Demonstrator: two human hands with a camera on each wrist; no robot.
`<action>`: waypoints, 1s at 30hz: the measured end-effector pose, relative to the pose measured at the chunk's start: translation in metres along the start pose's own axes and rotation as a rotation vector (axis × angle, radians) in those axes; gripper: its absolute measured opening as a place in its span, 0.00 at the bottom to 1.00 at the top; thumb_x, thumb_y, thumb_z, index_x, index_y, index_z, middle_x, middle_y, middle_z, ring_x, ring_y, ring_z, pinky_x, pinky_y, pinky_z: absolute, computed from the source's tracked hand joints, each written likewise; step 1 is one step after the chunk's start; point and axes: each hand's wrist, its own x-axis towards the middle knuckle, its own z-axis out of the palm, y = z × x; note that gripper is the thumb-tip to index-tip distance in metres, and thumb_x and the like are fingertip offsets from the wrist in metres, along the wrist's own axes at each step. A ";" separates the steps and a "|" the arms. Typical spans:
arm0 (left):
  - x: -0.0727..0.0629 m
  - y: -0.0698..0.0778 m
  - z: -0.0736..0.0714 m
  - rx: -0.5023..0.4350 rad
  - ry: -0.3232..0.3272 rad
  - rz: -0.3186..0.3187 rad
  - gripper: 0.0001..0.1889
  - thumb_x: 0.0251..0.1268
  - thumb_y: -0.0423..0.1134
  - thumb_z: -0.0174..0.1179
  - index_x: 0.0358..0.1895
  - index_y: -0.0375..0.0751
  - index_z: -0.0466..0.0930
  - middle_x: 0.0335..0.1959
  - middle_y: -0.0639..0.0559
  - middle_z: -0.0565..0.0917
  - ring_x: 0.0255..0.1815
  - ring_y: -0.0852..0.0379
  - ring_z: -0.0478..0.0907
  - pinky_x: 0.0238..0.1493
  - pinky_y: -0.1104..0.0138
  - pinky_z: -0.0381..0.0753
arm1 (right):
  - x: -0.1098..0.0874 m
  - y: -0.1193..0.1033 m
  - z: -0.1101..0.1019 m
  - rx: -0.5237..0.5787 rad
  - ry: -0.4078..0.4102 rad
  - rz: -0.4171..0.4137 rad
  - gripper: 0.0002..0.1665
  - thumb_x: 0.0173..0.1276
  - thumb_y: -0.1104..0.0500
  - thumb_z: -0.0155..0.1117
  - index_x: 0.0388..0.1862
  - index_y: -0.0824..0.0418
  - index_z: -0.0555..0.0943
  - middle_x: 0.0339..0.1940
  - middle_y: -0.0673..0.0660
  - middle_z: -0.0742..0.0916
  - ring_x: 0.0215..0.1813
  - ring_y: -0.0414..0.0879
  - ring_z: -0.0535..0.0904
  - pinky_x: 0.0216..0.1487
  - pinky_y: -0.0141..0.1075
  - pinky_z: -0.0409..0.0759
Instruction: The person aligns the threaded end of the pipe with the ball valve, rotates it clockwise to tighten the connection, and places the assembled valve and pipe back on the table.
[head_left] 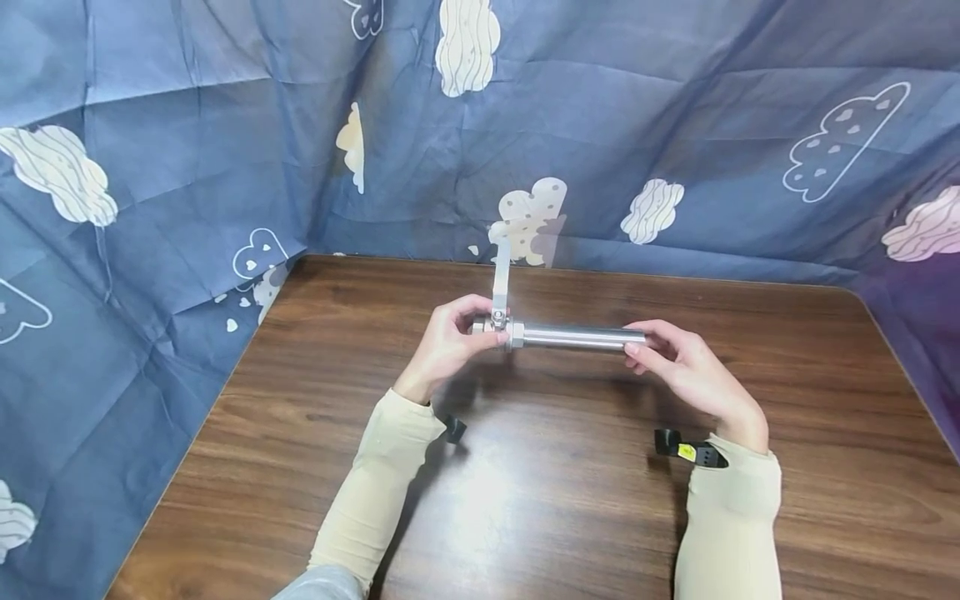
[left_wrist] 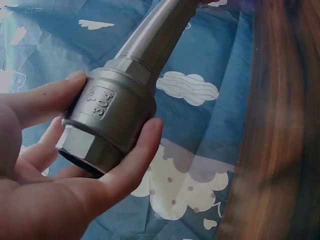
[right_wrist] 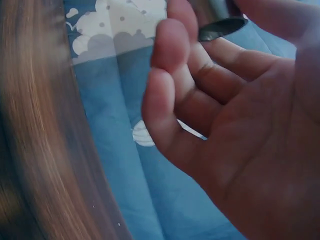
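A steel ball valve (left_wrist: 107, 102) marked 1" 304 is joined to a straight metal pipe (head_left: 573, 337), and the two lie level across the head view above the table. My left hand (head_left: 448, 342) grips the valve body between thumb and fingers. The valve's flat lever handle (head_left: 501, 271) points away toward the curtain. At the pipe's right end, my right hand (head_left: 678, 362) pinches it between thumb and fingertips. In the right wrist view the pipe's open end (right_wrist: 222, 29) shows between the fingers. The valve's hex end (left_wrist: 86, 145) faces the left palm.
A brown wood-grain table (head_left: 300, 467) spreads under both arms. Behind it and to the left hangs a blue curtain (head_left: 585, 108) with cloud prints. Black wrist cameras, one by the right wrist (head_left: 701, 452), sit close over the tabletop.
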 end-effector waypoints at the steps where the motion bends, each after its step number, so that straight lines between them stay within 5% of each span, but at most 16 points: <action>1: 0.000 -0.002 0.001 0.005 -0.004 -0.006 0.14 0.50 0.24 0.67 0.43 0.30 0.80 0.36 0.50 0.85 0.33 0.62 0.78 0.35 0.73 0.78 | 0.000 0.001 -0.001 -0.005 -0.007 0.009 0.19 0.71 0.55 0.60 0.57 0.60 0.75 0.35 0.54 0.85 0.36 0.38 0.82 0.39 0.26 0.79; 13: -0.002 -0.008 -0.002 0.086 -0.220 -0.052 0.29 0.45 0.21 0.70 0.55 0.34 0.75 0.45 0.42 0.81 0.40 0.58 0.79 0.43 0.69 0.80 | -0.002 0.015 -0.006 0.072 -0.118 0.048 0.18 0.69 0.58 0.62 0.54 0.66 0.74 0.37 0.61 0.87 0.37 0.43 0.84 0.41 0.33 0.84; 18: -0.002 -0.013 -0.005 0.182 -0.190 -0.084 0.29 0.46 0.24 0.71 0.57 0.34 0.77 0.50 0.41 0.82 0.41 0.57 0.80 0.46 0.67 0.80 | -0.001 0.020 -0.001 0.100 -0.153 0.047 0.18 0.68 0.61 0.63 0.53 0.69 0.74 0.37 0.59 0.88 0.37 0.44 0.85 0.40 0.35 0.85; 22: -0.003 -0.020 -0.006 0.232 -0.166 -0.159 0.30 0.44 0.24 0.72 0.58 0.35 0.77 0.53 0.42 0.82 0.44 0.55 0.82 0.47 0.67 0.81 | 0.001 0.026 0.005 0.011 -0.147 0.079 0.20 0.66 0.55 0.66 0.53 0.64 0.77 0.36 0.57 0.87 0.36 0.44 0.83 0.38 0.32 0.81; 30: -0.008 -0.032 -0.006 0.444 -0.156 -0.171 0.23 0.39 0.27 0.75 0.45 0.40 0.83 0.36 0.47 0.85 0.36 0.56 0.78 0.40 0.70 0.75 | 0.007 0.037 0.016 -0.047 -0.181 0.137 0.22 0.64 0.49 0.68 0.52 0.58 0.79 0.33 0.58 0.85 0.32 0.49 0.81 0.38 0.29 0.76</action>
